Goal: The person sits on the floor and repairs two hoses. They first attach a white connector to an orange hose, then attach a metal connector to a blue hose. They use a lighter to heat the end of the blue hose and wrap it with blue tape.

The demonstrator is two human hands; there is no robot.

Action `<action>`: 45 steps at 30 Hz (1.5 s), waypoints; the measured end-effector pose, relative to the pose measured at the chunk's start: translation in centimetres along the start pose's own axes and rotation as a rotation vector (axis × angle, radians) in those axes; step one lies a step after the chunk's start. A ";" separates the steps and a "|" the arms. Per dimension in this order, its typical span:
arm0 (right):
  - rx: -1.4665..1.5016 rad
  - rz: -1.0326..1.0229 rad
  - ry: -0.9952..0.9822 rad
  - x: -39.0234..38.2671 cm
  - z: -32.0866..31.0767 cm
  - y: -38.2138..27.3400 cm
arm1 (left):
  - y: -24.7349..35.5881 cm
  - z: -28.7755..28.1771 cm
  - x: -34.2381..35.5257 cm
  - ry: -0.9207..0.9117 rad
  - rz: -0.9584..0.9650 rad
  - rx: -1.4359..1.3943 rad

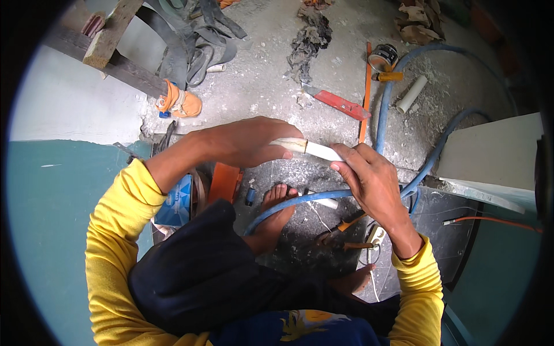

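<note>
In front of me, above the floor, my left hand (254, 141) and my right hand (369, 176) hold the two ends of a short white plastic pipe (323, 151). A dark line rings the pipe between the hands, and the part on the left of it looks wider and yellow-brown stained. My left fingers are wrapped round that stained end, with the thumb along its near side. The right thumb and fingers pinch the plain white end. The pipe bends slightly downward to the right. Its outer ends are hidden in my hands.
A blue hose (384, 109) loops across the floor on the right and over my foot. Beyond my hands lie a red-handled blade tool (340, 105), a white pipe offcut (411, 94) and a can (382, 57). A power strip (376, 235) lies low right; a wooden beam (124, 69) juts in upper left.
</note>
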State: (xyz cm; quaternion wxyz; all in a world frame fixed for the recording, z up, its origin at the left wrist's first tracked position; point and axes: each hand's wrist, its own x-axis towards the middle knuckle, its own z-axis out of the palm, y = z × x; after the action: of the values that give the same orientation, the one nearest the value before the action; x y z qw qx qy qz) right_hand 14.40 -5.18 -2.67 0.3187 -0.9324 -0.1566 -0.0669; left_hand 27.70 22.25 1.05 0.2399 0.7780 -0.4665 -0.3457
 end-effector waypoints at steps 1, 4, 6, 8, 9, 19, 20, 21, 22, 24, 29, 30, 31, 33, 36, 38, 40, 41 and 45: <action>-0.027 -0.030 0.011 0.0 -0.1 -0.1 | 0.2 -0.1 0.1 -0.019 -0.006 0.002; -0.090 -0.084 0.021 0.1 -0.4 -0.4 | 0.6 0.4 0.2 -0.003 -0.009 0.049; -0.111 -0.071 -0.001 0.1 -0.8 -0.7 | 1.1 1.0 0.2 0.034 -0.006 0.110; -0.044 -0.039 -0.055 0.3 -0.8 -1.0 | 1.6 1.9 0.1 0.073 -0.002 0.187; -0.013 -0.022 -0.081 0.3 -0.9 -1.0 | 1.9 2.3 0.1 0.118 0.020 0.225; 0.188 0.079 -0.293 2.0 0.2 0.5 | 1.7 4.1 0.7 0.191 -0.020 0.338; 0.111 0.001 -0.217 1.9 0.6 0.5 | 1.1 4.1 0.8 0.140 -0.073 0.264; 0.031 -0.074 -0.145 1.7 1.0 0.9 | 1.5 3.1 1.4 -0.033 -0.235 0.202; -0.030 -0.099 -0.101 1.4 1.3 0.7 | 1.8 2.3 1.4 -0.084 -0.233 0.210; -0.150 -0.153 -0.009 1.0 2.0 0.1 | 1.8 1.6 1.2 -0.183 -0.231 0.231; -0.173 -0.113 0.041 0.9 3.5 -1.2 | 2.2 3.3 0.9 0.083 -0.159 0.444; -0.169 -0.087 0.011 0.8 3.6 -1.2 | 2.2 3.4 0.9 0.085 -0.150 0.474; -0.164 -0.059 -0.017 0.7 3.7 -1.3 | 2.1 3.6 1.0 0.087 -0.139 0.506; -0.119 -0.091 0.039 0.2 5.0 -1.3 | 2.1 4.2 0.8 0.099 -0.124 0.610; -0.057 -0.045 0.007 -1.0 6.3 -2.0 | 2.5 5.6 0.0 0.139 -0.081 0.790; 0.161 0.079 -0.133 -1.5 6.4 -2.0 | 2.9 5.6 0.0 0.149 -0.037 0.885; 0.363 0.177 -0.306 -1.8 6.9 -1.6 | 2.7 6.8 -0.5 0.135 -0.035 0.834; 0.454 0.198 -0.383 -1.7 6.5 -1.7 | 2.4 7.2 -0.5 0.127 -0.040 0.807; 0.686 0.198 -0.570 -2.0 7.1 -1.3 | 0.8 7.3 -1.4 0.145 -0.009 0.789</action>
State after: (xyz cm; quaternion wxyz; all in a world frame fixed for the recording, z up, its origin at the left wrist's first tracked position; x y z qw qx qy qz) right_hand 12.23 -0.39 -7.97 0.5583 -0.7646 -0.1612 0.2788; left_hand 21.20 22.76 -2.64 -0.0465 0.8348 -0.5418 -0.0856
